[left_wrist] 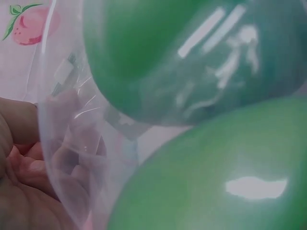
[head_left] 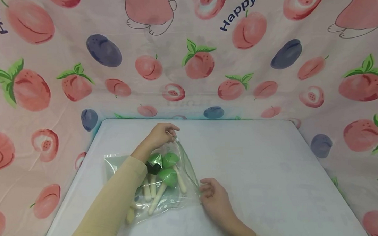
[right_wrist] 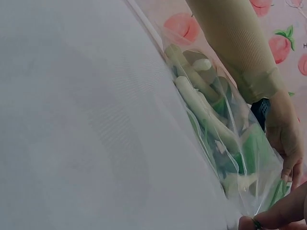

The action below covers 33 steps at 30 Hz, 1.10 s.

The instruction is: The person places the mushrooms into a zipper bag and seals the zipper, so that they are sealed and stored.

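Observation:
A clear zip bag [head_left: 176, 200] lies on the white table. Inside are several maraca-like things with rounded green heads [head_left: 168, 176] and cream handles [head_left: 157, 198]. At the far end of the bag's zip edge, my left hand [head_left: 161, 134] pinches the bag beside a small white slider [head_left: 177, 140]. My right hand [head_left: 217, 200] holds the near end of that edge between thumb and fingers; in the right wrist view its fingertips [right_wrist: 276, 215] pinch the bag's corner. Two green heads [left_wrist: 206, 167] fill much of the left wrist view, with the left hand [left_wrist: 29, 167] behind the clear film.
The white table [head_left: 266, 171] extends to the right of the bag. Fruit-printed cloth [head_left: 188, 86] hangs behind and along both sides. A black device [head_left: 154, 168] sits at the left wrist, and the left sleeve [head_left: 110, 200] crosses over part of the bag.

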### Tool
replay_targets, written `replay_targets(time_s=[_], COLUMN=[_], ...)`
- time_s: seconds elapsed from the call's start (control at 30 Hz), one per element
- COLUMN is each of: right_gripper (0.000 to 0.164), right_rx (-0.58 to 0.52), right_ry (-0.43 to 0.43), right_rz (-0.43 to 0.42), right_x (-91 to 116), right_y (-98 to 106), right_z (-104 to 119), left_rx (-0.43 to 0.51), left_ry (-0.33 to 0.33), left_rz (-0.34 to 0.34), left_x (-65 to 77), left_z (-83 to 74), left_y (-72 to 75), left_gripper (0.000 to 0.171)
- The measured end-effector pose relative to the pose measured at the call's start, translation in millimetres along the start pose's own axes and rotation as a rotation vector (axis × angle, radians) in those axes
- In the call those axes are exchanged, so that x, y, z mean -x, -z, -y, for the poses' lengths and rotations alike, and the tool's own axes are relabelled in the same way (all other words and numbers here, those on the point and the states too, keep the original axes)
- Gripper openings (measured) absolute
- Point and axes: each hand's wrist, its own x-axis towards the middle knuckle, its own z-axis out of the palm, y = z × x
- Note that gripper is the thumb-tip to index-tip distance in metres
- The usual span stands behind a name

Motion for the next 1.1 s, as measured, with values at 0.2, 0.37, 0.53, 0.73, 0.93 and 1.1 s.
replay_targets(time_s=[0.2,0.37,0.53,0.73,0.93,1.1], right_gripper=[0.053,0.045,0.034,0.029,0.028,0.028], right_rx=[-0.007,-0.026,-0.029,-0.059,-0.06,-0.076], right_ry=[0.012,0.034,0.04,0.108,0.136,0.169], right_rz=[-0.033,-0.063,-0.096,-0.133,-0.156,-0.156], right_x=[-4.7,-10.6,-17.9,-28.7,-40.0,-47.9], right_y=[2.5,6.5,9.9,14.3,17.4,19.5], right_z=[2.8,2.7,4.7,8.2,16.6,27.6], left_rx=[0.009,-0.001,-0.012,-0.014,-0.015,-0.019], left_ry=[0.009,-0.002,-0.021,-0.023,-0.04,-0.045], left_rz=[0.006,0.01,0.017,0.035,0.044,0.048], left_x=[0.9,1.3,1.0,3.3,3.9,3.9], left_z=[-3.2,-4.5,-5.2,-10.4,-12.5,-12.6], left_y=[-2.7,-4.1,-6.2,-8.5,-13.4,-19.2], left_gripper=[0.045,0.041,0.041,0.041,0.041,0.039])
